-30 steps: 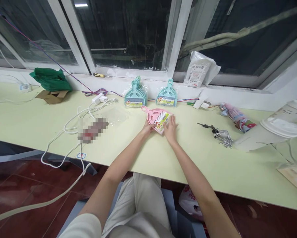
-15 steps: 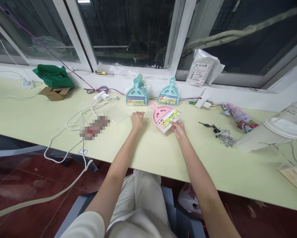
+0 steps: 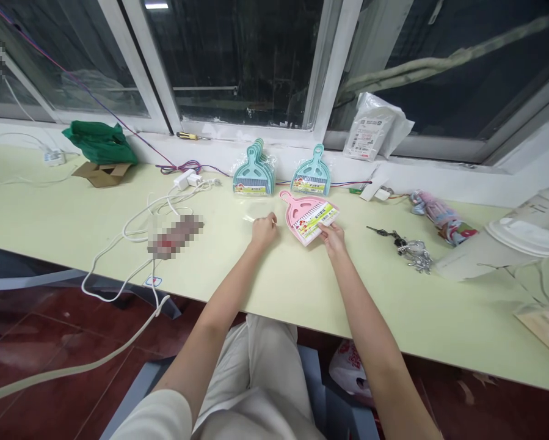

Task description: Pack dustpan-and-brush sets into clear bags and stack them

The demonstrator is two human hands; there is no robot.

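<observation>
A pink mini dustpan and brush set [image 3: 307,214] with a yellow label lies on the pale green table [image 3: 301,287]. My right hand [image 3: 331,234] is closed on its near right corner. My left hand [image 3: 264,230] sits just left of it, fingers curled and pinching the edge of a thin clear plastic bag [image 3: 254,209] that lies flat on the table. Behind them, a stack of teal dustpan sets [image 3: 253,173] and one more teal set [image 3: 311,175] lean by the window sill.
A white cable [image 3: 137,229] and charger [image 3: 185,179] lie at the left. A green bag [image 3: 99,142] and cardboard [image 3: 101,173] sit far left. Keys [image 3: 410,247], a pink folded umbrella [image 3: 439,215] and white lids [image 3: 524,235] are on the right, a white packet [image 3: 372,131] on the sill.
My left hand let go of the pink set, reached left to the clear bag and drew it toward the set. My right hand shifted the set slightly right and back.
</observation>
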